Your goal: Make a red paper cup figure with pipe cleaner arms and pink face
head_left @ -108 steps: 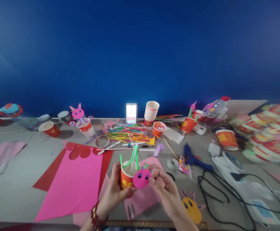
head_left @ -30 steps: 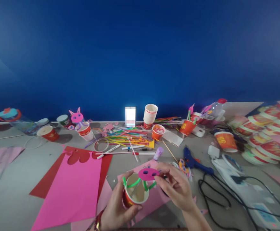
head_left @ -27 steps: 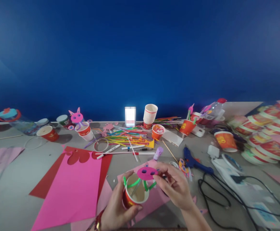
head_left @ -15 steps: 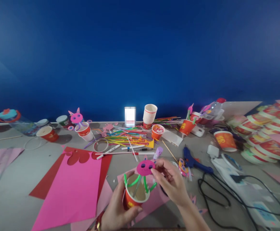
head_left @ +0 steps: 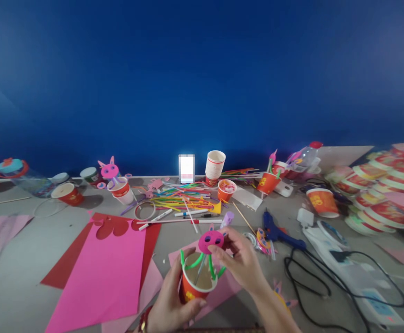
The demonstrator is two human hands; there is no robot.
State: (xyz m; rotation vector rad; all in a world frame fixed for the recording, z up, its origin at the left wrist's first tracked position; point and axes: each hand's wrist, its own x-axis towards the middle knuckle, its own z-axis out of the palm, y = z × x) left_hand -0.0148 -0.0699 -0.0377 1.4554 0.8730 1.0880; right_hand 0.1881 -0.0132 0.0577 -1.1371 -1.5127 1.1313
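My left hand [head_left: 174, 296] wraps round a red paper cup [head_left: 199, 287] with a white rim, tilted so its inside shows. Green pipe cleaners [head_left: 192, 263] stick out over the cup's rim like bent limbs. Above the opening sits a magenta animal face [head_left: 211, 241] with ears and dark eyes, on a thin stick that runs down into the cup. The thumb and fingers of my right hand [head_left: 240, 259] pinch this face at its lower right edge. Behind my hands stands a purple marker or glue tube [head_left: 227, 219].
Pink sheet [head_left: 115, 268] and red sheet [head_left: 66, 254] lie at the left. Coloured pipe cleaners [head_left: 184, 201] and markers [head_left: 191, 212] spread across the middle. A blue glue gun [head_left: 278, 231], black cables [head_left: 292, 277] and a power strip [head_left: 347, 277] lie right. Stacked paper bowls [head_left: 392, 185] stand far right.
My right hand has moved slightly left, and its thumb now overlaps the lower part of the magenta face. The face has tilted a little. My left hand still holds the cup.
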